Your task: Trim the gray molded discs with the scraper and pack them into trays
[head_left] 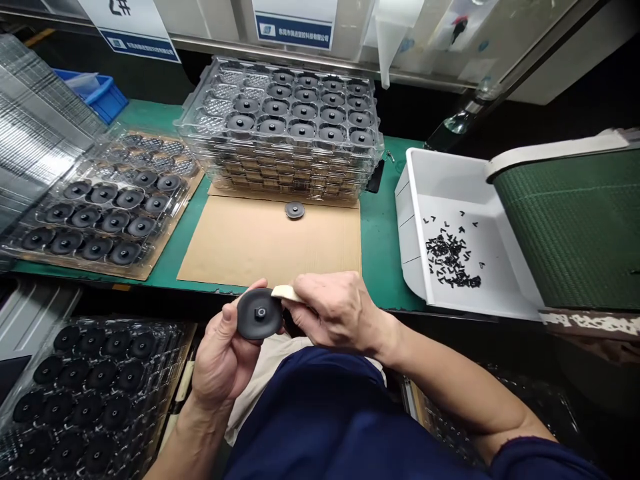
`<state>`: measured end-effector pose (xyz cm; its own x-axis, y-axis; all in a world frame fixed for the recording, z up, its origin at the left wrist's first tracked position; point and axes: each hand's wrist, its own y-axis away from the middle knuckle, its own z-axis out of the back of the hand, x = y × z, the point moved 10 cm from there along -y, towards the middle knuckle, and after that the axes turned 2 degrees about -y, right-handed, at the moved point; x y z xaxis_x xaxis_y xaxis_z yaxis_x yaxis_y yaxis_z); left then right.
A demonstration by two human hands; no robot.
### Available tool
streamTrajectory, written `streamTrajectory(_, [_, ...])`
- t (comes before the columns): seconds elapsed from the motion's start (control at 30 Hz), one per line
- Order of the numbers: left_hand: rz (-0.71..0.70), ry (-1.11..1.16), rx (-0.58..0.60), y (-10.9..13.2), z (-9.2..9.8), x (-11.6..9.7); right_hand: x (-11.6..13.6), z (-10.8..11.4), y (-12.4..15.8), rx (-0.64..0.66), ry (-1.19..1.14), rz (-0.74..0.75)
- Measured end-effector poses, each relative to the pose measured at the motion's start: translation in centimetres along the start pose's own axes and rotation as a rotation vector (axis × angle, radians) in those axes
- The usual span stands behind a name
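Observation:
My left hand [223, 357] is closed round a black round disc [259, 313] with a small hub in its middle, held face up just below the table's front edge. My right hand [335, 310] is closed on a small pale tool [284, 292] whose tip rests against the disc's upper right rim. Another loose black disc [295, 210] lies on the brown cardboard sheet [260, 243] on the green table.
A stack of clear blister trays [283, 127] with black discs stands at the back. A part-filled tray [100, 213] lies at left, another tray [85, 393] low left. A white bin [450, 200] of small black bits and a green conveyor belt [575, 220] are at right.

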<state>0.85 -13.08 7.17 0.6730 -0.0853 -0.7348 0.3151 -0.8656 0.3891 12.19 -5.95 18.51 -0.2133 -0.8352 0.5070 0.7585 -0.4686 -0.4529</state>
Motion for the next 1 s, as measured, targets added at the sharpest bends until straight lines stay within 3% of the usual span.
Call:
streamTrajectory(0.13, [0.002, -0.002, -0.014, 0.0, 0.3, 0.2, 0.6, 0.0, -0.2, -0.007, -0.038, 0.055])
streamTrajectory(0.33, [-0.125, 0.016, -0.133, 0.1, 1.7, -1.3, 0.3, -1.1, 0.5, 0.013, -0.096, -0.037])
streamTrajectory(0.5, [-0.206, 0.004, -0.148, 0.2, 1.8, -1.9, 0.7, -1.7, 0.7, 0.032, -0.126, -0.027])
streamTrajectory(0.63, [-0.03, -0.032, -0.017, 0.1, 0.5, -0.4, -0.4, -1.1, 0.2, 0.017, -0.061, -0.059])
streamTrajectory(0.73, [0.095, -0.004, 0.065, 0.1, -0.2, 0.6, 0.4, -0.9, 0.2, 0.048, -0.09, 0.052])
streamTrajectory(1.0, [0.202, 0.043, 0.107, 0.0, -0.7, 1.8, 1.2, -1.0, -0.4, 0.152, 0.095, 0.142])
